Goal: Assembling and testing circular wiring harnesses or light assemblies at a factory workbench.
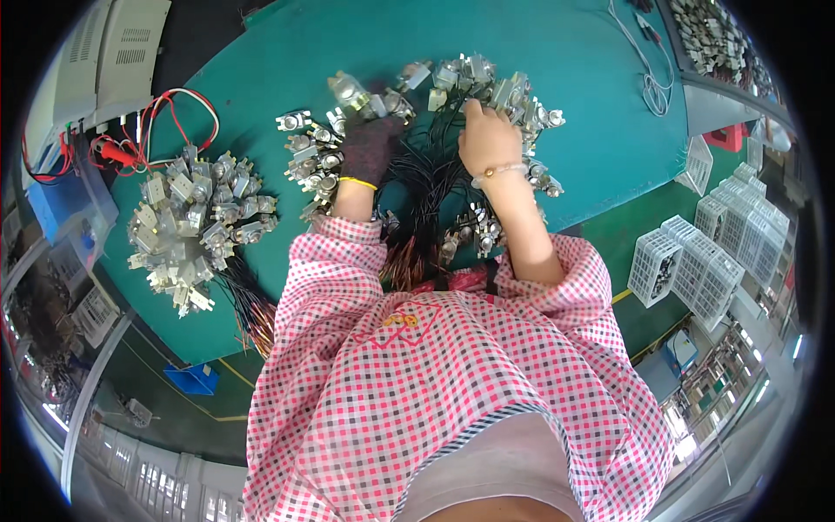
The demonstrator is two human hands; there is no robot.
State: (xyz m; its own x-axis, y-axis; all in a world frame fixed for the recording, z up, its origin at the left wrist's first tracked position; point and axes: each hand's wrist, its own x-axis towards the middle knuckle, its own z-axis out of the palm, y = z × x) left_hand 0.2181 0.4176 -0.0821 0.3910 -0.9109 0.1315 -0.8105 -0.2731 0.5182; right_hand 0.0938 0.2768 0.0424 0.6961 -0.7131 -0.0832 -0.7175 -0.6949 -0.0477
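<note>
My left hand [370, 150], in a dark glove with a yellow cuff, is closed around small silver metal-and-clear-plastic components [350, 90] that stick out past its fingers, slightly blurred. My right hand [489, 139] is bare, with a beaded bracelet at the wrist. Its fingers are curled together at the edge of the fanned-out components [513, 96], and whatever is between them is hidden. Black wires [426, 178] run from this ring of components toward me, gathering into a bundle with copper-coloured ends [409, 261] against my checked smock.
A second pile of wired components [191, 217] lies to the left on the green table [287, 52]. Behind it are red and white leads [187, 96] and a beige instrument case [126, 52]. A grey cable [657, 87] lies far right; white plastic baskets [696, 261] stand beyond the table's right edge.
</note>
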